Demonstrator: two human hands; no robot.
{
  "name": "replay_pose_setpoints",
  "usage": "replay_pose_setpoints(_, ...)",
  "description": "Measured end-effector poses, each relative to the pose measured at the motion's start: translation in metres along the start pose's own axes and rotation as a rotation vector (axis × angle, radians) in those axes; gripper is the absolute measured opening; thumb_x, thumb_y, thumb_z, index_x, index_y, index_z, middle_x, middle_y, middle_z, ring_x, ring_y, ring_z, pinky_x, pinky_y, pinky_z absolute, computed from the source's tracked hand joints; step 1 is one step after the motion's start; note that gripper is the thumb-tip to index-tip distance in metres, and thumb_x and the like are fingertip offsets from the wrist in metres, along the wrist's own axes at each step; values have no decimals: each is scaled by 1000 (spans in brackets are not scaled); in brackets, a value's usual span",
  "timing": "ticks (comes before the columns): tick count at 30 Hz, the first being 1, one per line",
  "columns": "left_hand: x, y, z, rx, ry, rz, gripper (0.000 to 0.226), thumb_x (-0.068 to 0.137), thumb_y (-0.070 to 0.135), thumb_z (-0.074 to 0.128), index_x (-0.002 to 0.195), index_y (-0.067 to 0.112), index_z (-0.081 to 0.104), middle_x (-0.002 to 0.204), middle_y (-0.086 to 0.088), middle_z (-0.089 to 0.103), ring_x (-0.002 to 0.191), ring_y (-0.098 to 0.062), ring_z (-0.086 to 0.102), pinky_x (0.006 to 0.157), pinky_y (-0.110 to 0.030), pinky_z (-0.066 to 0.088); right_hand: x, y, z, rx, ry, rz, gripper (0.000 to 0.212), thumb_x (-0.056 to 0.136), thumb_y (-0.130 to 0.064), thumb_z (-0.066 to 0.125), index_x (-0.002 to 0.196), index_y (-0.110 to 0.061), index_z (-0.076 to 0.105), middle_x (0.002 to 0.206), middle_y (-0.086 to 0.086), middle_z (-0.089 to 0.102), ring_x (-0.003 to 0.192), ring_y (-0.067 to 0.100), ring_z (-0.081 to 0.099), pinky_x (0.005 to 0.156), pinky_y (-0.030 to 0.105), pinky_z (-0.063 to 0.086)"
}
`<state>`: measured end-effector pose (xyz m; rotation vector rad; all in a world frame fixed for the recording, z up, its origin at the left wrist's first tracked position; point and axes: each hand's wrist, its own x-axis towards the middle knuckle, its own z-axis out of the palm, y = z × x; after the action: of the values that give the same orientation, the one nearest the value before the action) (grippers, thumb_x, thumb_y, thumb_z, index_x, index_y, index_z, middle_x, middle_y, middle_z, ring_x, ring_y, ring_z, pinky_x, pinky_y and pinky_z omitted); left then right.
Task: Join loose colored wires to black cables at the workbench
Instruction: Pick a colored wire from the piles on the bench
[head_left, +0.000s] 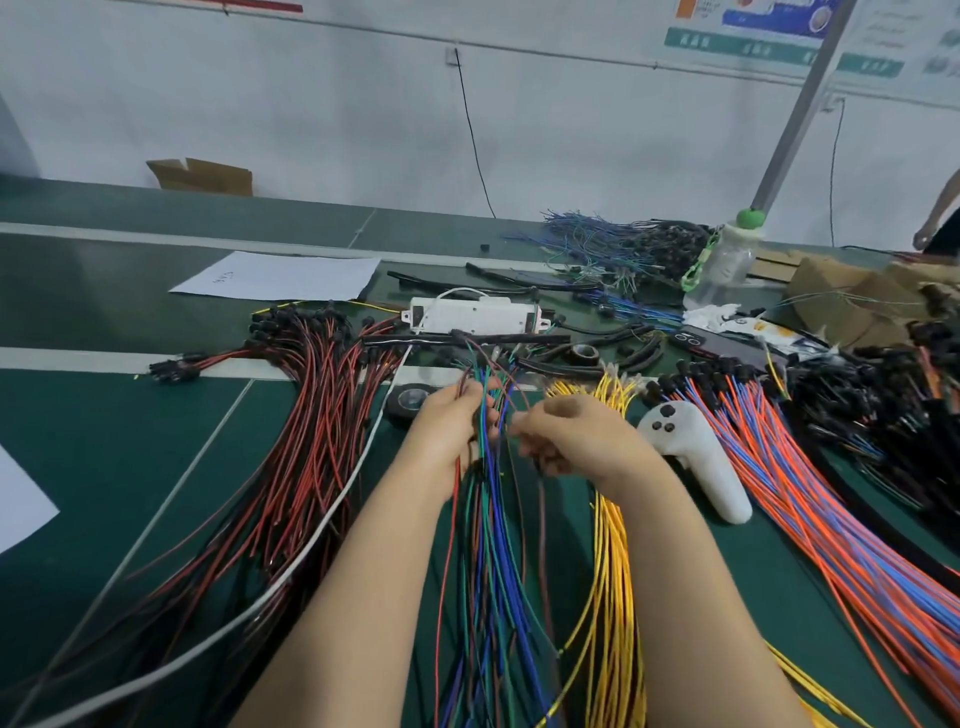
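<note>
Grip: left hand (457, 415) clutches mixed wire bundle (491, 545); right hand (566, 436) pinches one brown wire (543, 540).

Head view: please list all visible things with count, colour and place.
mixed wires: one bundle; green, blue, red; centre
brown wire: one; brown; centre
yellow wires: one bundle; yellow; centre-right
red-black wires: one bundle; red, black; left
orange-blue wires: one bundle; orange, blue; right
flat box: one; white; behind hands
tape roll: one; black; beside left hand
controller: one; white; beside right hand
bottle: one; clear, green cap; far right
paper: two sheets; white; left
left hand: grips mixed wires
right hand: pinches brown wire
</note>
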<state>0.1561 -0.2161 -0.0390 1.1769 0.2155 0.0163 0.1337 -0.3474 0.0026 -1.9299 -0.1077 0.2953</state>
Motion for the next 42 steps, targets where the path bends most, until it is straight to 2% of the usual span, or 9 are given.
replay_pose_setpoints(6, -7, -2, 6, -36, -126, 54, 26, 102, 23, 38, 99, 18, 63, 93, 3, 72, 79, -9, 69, 57, -23, 53, 5, 7, 3, 65, -41, 10, 12, 91, -10, 63, 80, -5, 60, 67, 10, 57, 44, 7, 51, 45, 15, 45)
replay_pose_setpoints(11, -7, -20, 5, 92, -210, 40, 25, 99, 20, 45, 113, 10, 64, 106, -5, 72, 102, -18, 67, 88, -36, 52, 10, 26, 11, 126, 113, -47, 20, 91, -5, 61, 94, 14, 62, 78, 12, 68, 61, 12, 64, 56, 20, 53)
replay_pose_setpoints(16, -6, -23, 0, 90, -187, 8, 19, 100, 14, 44, 92, 12, 62, 84, -5, 72, 70, -14, 70, 59, -28, 56, 8, 33, 4, 384, 83, 37, 18, 95, -10, 57, 80, -3, 64, 63, 4, 66, 53, 9, 62, 52, 17, 53)
replay_pose_setpoints(20, -5, -24, 1, 139, -110, 17, 19, 101, 14, 41, 91, 12, 57, 77, -1, 66, 56, -5, 63, 52, -22, 52, 12, 38, 0, 212, 344, -43, 11, 93, -12, 60, 82, -10, 60, 57, 1, 60, 46, 9, 51, 45, 17, 42)
replay_pose_setpoints(25, -3, -23, -3, 149, -141, 46, 17, 97, 11, 49, 84, 10, 60, 68, 1, 58, 47, -4, 53, 43, -17, 42, 20, 47, -1, -169, 601, -161, 14, 94, -9, 49, 96, -19, 58, 83, 4, 61, 71, 22, 54, 69, 36, 44)
replay_pose_setpoints(30, -5, -22, -6, 141, -213, 61, 15, 94, 13, 55, 82, 13, 62, 65, 5, 62, 53, -6, 55, 47, -18, 43, 20, 44, 11, -372, 678, -387, 17, 91, -24, 61, 101, -15, 71, 109, 3, 51, 111, 20, 41, 91, 21, 26)
replay_pose_setpoints(35, -7, -18, -6, 136, -280, 41, 11, 94, 12, 55, 86, 10, 63, 61, 5, 60, 50, -6, 52, 44, -16, 40, 24, 50, 10, -498, 665, -389, 18, 95, -23, 57, 104, -12, 69, 98, 5, 61, 96, 22, 54, 74, 26, 34)
replay_pose_setpoints(40, -7, -8, -16, -142, -483, -86, 16, 79, 16, 62, 88, 3, 58, 59, 2, 52, 42, -3, 41, 36, -13, 32, 26, 59, -11, -96, 790, -129, 20, 95, -18, 54, 108, -8, 66, 88, 1, 68, 80, 17, 59, 66, 23, 36)
replay_pose_setpoints(42, -7, -10, -15, -140, -447, -63, 17, 79, 19, 63, 89, 6, 64, 65, 2, 58, 48, -4, 49, 41, -14, 40, 24, 58, -11, -139, 737, -111, 22, 92, -17, 58, 114, -13, 59, 78, -5, 59, 75, 20, 58, 66, 29, 42)
